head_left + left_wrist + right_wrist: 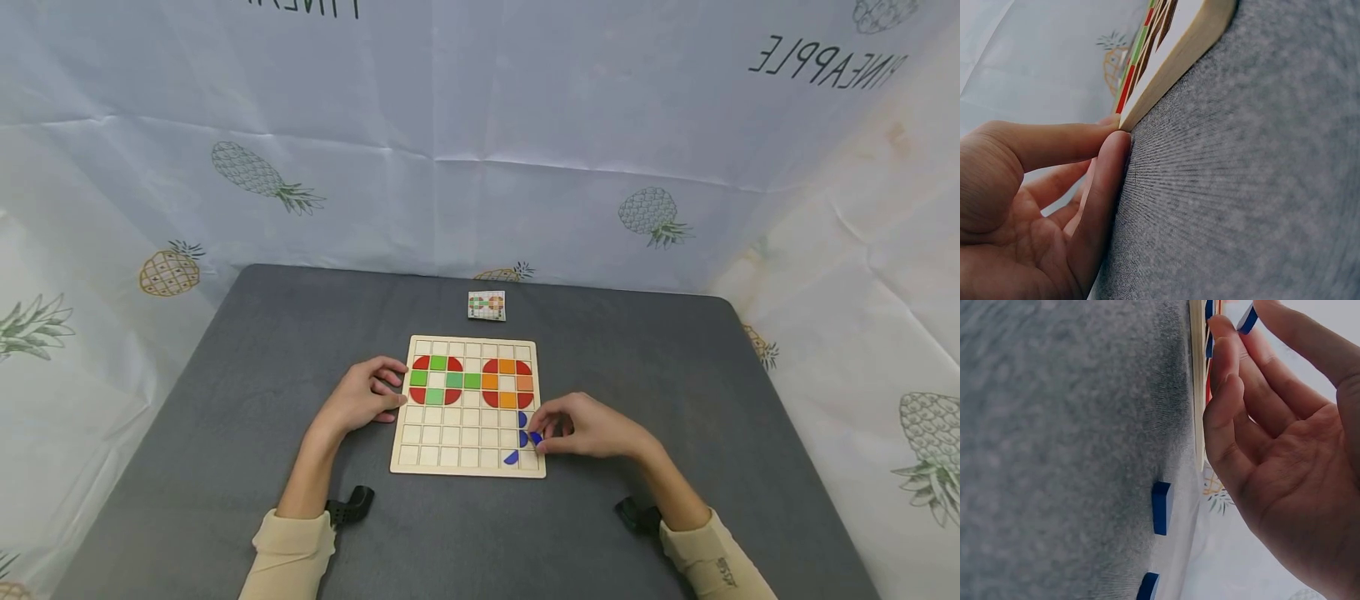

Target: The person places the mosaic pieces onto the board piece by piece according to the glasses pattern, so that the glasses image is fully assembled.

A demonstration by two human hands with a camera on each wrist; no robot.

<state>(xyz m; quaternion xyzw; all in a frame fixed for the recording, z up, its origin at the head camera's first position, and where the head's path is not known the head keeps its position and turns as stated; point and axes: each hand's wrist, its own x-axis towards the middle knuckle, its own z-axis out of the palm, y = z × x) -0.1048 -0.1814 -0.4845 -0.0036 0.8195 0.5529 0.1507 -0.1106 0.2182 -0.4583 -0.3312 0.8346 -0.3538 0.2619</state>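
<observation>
My right hand (588,427) pinches a small blue piece (536,437) at the wooden board's (468,467) 4 o'clock corner, my left hand (365,397) resting relaxed against its 9 o'clock edge.

**Piece count, placed vs. the wooden board**

1 wooden board (450,433) w/ grid, on 1 grey table (225,375). On board, upper left: 4 red quarter-rounds, approx. 5 green squares (453,380) in a cross. Upper right: 4 more red corners, 4 orange squares (507,366). Lower right: 3 blue pieces (522,419) seated, +1 blue piece (536,437) pinched above. Off board, right-wrist view: 2 loose blue pieces (1161,507). Beyond far edge: 1 small card (487,305). 2 hands: left hand (363,398), right hand (592,427).
</observation>
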